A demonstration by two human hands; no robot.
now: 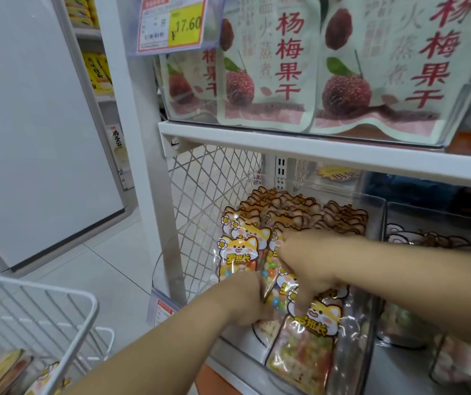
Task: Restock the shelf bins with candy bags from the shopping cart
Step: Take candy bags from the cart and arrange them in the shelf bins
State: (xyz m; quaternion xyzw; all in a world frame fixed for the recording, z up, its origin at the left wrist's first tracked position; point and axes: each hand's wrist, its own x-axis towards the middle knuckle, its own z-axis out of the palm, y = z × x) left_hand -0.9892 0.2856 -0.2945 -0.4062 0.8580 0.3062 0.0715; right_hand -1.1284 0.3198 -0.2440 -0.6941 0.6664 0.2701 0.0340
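1. Reaching in from the lower left of the frame, the left hand (245,297) sits at the near-left part of the clear bin (381,223), its fingers curled against the edge of the upright candy bags (238,252) and gripping them.
2. The right hand (305,266) comes in from the right edge of the frame. Its fingers bend down over the tops of the same bags, pinching them just beside the left hand.
3. More bags fill the bin behind the hands in packed rows, and one lies flat against the front wall.
4. Above the hands, the white shelf edge (314,151) crosses the upper middle, leaving a low gap over the bag tops.
5. A wire mesh panel (200,209) closes the bin's left side; a neighbouring bin (428,238) touches it on the right.
6. At lower left, the white shopping cart (57,290) stands near the shelf post (143,166), with a few bags visible inside and bare floor tiles between.
7. Pouches of dried fruit (268,67) and a price tag (171,24) fill the upper shelf.
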